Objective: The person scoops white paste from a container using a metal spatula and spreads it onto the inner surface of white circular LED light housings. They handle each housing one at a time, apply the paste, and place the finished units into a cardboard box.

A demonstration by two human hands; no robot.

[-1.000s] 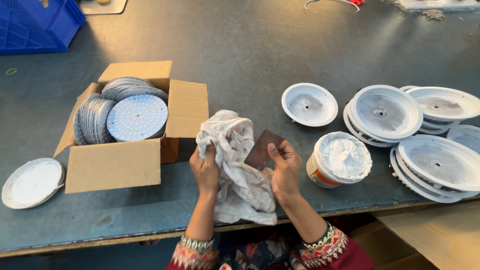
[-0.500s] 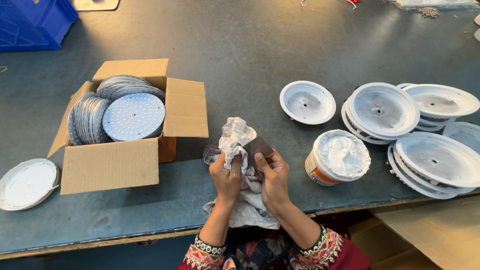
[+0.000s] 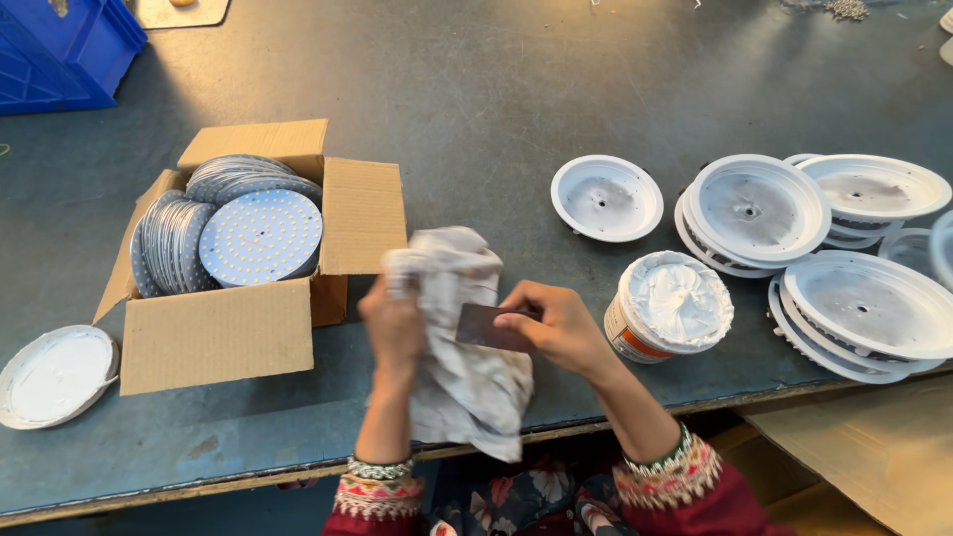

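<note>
1. Seen from the head camera, the left hand [image 3: 395, 328] is bunched around a crumpled grey-white rag [image 3: 462, 347], fingers closed on the cloth; it is blurred, so the exact grip is hard to read.
2. Just beside it, the right hand [image 3: 558, 326] pinches a small dark flat card [image 3: 486, 326] between thumb and fingers, with the card pressed against the rag. Both sit above the near edge of the dark counter [image 3: 476, 99], between the cardboard box and the tub.
3. Left of the hands, an open cardboard box [image 3: 213, 333] holds round white LED discs [image 3: 260, 236], one lying face up on top and others stacked on edge behind and beside it.
4. Right of the hands stands a small tub [image 3: 667, 308] filled with white paste, close to the right hand but not touching it.
5. Further right lie white round lamp housings [image 3: 759, 206], some stacked, one single housing [image 3: 607, 197] apart from the rest; all look bare inside, with no disc fitted.
6. At the far left edge rests a white round lid or plate [image 3: 55, 375], and a blue crate [image 3: 60, 50] sits at the top left corner.
7. As a judgement: the card is being wiped on the rag, the box looks full, and no housing shows a disc, so most of the assembly seems yet to be done.
</note>
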